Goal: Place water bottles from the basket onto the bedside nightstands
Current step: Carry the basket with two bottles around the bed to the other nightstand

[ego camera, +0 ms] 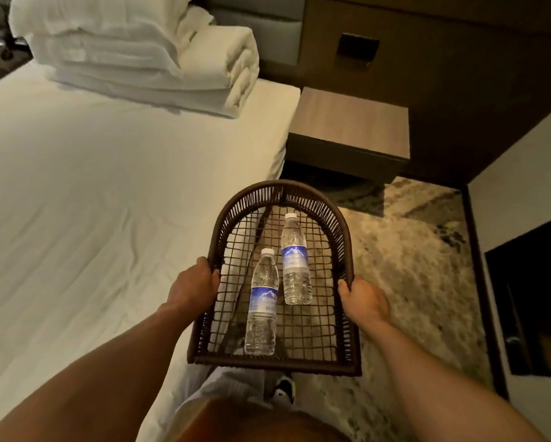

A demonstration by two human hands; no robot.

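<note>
Floor: mottled beige-and-dark carpet, below and right of the hands.
Bed: white sheet, left of the hands.
Bedding: folded white duvet, far ahead-left.
Wall: dark wood panelling, ahead.
Light: dim, warm.
</note>
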